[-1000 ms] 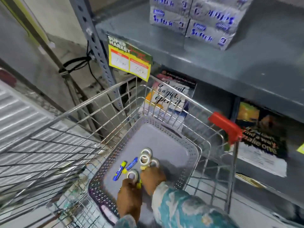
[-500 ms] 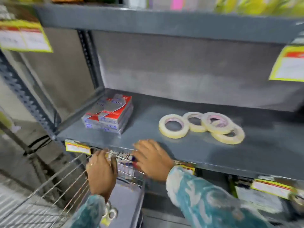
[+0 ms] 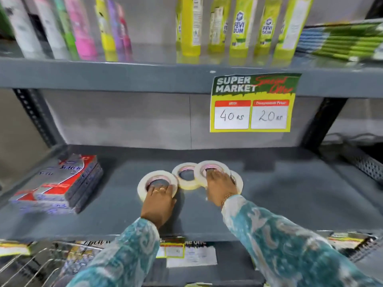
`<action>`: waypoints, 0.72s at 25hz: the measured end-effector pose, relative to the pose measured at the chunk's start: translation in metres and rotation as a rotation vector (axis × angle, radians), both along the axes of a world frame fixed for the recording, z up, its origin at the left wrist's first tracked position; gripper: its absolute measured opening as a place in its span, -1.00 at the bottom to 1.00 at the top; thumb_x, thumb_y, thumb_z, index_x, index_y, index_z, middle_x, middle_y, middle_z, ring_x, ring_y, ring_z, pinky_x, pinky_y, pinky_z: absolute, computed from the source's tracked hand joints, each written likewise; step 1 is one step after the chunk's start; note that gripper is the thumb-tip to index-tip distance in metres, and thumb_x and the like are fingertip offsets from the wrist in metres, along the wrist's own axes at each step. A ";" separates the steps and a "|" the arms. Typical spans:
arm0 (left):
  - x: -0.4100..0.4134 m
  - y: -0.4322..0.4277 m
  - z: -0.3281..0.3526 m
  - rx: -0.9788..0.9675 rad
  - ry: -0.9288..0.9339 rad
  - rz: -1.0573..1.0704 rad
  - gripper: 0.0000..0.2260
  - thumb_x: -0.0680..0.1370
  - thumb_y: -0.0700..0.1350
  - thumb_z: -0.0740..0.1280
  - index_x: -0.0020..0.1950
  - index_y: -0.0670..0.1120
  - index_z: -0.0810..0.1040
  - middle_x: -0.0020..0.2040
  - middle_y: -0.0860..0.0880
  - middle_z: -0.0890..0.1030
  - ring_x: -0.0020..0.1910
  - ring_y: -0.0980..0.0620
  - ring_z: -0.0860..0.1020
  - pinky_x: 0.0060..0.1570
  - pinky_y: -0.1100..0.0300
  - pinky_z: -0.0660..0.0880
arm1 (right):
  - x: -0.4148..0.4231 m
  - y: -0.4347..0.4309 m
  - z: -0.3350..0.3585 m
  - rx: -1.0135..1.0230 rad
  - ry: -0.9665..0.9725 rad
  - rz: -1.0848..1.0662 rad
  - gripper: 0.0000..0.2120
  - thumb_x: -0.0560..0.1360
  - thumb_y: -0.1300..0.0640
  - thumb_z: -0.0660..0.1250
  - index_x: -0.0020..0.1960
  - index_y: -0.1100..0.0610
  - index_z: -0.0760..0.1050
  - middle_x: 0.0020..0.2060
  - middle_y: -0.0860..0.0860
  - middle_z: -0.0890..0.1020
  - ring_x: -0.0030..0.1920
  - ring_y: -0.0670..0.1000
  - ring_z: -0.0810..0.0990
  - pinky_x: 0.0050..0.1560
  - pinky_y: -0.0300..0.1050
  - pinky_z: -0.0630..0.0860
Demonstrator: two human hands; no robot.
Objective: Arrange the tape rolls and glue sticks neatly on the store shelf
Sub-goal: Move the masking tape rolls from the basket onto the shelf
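Several cream tape rolls lie flat in a cluster on the grey middle shelf (image 3: 290, 195). My left hand (image 3: 159, 200) rests on the leftmost tape roll (image 3: 143, 186), with its fingertips hooked over the near rim into the core. A middle roll (image 3: 187, 185) lies untouched between my hands. My right hand (image 3: 220, 188) grips the raised right roll (image 3: 213, 163), fingers in its core. That roll lies partly on another roll (image 3: 239, 181), which my hand mostly hides. No glue sticks are in view.
A stack of red and silver boxes (image 3: 62, 183) sits at the shelf's left end. Yellow gum bottles (image 3: 238, 27) stand on the shelf above, and a price sign (image 3: 251, 104) hangs from its edge. The wire cart (image 3: 31, 270) is at the bottom left.
My hands rose from the basket in the cart up to the shelf. They now sit on two of the tape rolls. The view swung up from the cart to the shelf.
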State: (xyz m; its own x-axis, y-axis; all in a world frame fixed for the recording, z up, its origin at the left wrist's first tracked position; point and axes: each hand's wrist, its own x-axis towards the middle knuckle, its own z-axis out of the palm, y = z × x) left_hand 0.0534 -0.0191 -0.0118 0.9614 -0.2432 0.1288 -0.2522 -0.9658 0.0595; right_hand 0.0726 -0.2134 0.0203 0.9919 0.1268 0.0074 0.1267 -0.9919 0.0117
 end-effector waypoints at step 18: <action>-0.176 0.197 -0.020 -0.657 -0.372 0.454 -0.77 0.60 0.12 0.07 0.00 0.10 0.49 -0.14 0.05 0.55 -0.18 0.15 0.43 -0.09 0.28 0.38 | -0.102 0.250 -0.014 0.243 -0.471 0.707 -0.67 0.36 0.28 0.17 0.03 0.21 0.61 -0.17 0.11 0.67 -0.19 0.15 0.65 0.00 -0.07 0.62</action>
State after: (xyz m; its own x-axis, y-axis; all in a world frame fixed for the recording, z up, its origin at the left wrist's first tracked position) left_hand -0.1229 0.1775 -0.0321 0.8153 0.3854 0.4322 0.0340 -0.7769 0.6287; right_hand -0.0294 0.0369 0.0062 0.5687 0.6513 0.5024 0.7469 -0.6648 0.0164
